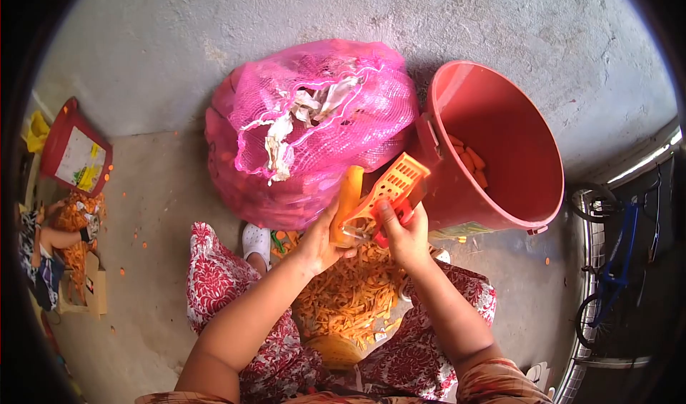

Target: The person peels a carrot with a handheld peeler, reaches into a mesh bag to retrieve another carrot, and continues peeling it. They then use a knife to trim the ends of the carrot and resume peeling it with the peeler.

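Observation:
My left hand [319, 244] is wrapped round a carrot [348, 200], which stands roughly upright in its grasp. In my right hand [407, 241] is an orange slotted peeler [396, 184] with red parts by the fingers. The peeler's lower end lies against the carrot's side, close to my left fingers. Below both hands, between my knees, is a heap of orange peelings [346, 293]. Just beyond the hands sits a pink mesh sack [321, 136] of carrots with torn pale paper at its opening.
A large red bucket [522, 139] with several peeled carrots [468, 162] inside leans at the right. At the far left are another red bucket [48, 150], a person's leg [63, 239] and a cardboard box [95, 284]. A blue bicycle [620, 261] stands at the far right.

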Tool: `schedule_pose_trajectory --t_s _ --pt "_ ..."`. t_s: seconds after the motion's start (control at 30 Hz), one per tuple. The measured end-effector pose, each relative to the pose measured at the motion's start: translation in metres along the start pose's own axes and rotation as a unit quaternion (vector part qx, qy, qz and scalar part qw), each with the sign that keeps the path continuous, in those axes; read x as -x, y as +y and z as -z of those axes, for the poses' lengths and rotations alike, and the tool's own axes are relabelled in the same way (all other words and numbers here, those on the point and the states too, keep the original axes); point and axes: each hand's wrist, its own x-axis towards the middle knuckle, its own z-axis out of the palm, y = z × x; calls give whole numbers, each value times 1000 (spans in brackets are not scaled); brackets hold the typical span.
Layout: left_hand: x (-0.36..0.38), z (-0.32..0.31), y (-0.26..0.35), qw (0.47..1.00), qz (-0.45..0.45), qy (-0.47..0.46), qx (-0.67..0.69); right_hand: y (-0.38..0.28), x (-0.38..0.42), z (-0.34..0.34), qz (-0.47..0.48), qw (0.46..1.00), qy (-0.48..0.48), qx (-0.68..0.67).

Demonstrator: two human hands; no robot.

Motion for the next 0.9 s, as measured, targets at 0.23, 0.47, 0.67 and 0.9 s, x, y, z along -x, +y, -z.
schedule_pose_trajectory --t_s 0.23,0.47,0.67,0.9 --pt "-1 4 0 997 33 -66 30 12 1 -4 81 990 -41 110" --pt "0 8 0 991 57 -109 48 7 -4 -5 73 988 -7 135" --pt "7 8 -7 991 45 -101 -78 14 -57 44 55 964 253 -65" --pt "-1 12 -4 994 30 -22 -105 3 -25 7 30 994 107 -14"
